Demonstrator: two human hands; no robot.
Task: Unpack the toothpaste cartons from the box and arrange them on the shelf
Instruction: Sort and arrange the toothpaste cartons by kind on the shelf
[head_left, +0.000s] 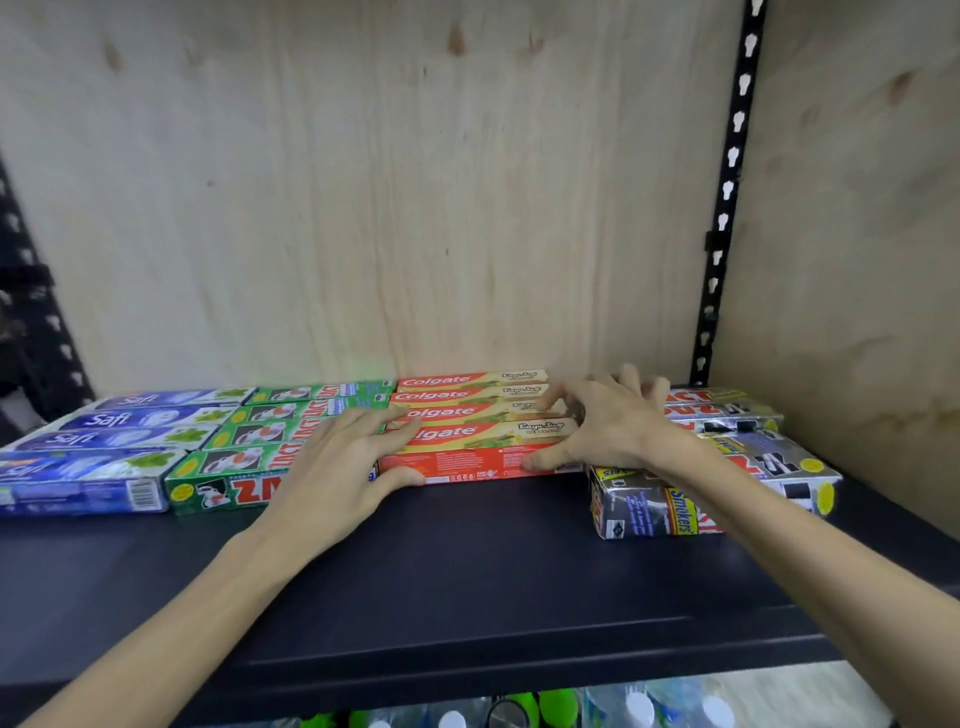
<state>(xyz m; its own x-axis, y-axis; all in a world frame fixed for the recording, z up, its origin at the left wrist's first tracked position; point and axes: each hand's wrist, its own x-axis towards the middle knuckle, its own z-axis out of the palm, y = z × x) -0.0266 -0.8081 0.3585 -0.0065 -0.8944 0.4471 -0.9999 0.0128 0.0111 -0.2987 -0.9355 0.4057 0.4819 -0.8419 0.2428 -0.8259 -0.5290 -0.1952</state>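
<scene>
A plywood panel (363, 182) is seen behind. A black slotted upright (730, 192) is fixed at the panel's right edge. Bottles (639, 709) are glimpsed far below the panel.

Brand names we can read on the cartons along the shelf

Toward the shelf's left end we read "Safi" on the blue cartons (111, 438). Beside them the green cartons (244, 457) show a red "Z" and part of a second letter on the front face, the rest hidden. "Colgate" runs in white on the red cartons (470, 413) at the middle; their smaller script is too blurred for us. "Smokers" stands on the silver-black cartons (654, 512) at the right end.
</scene>
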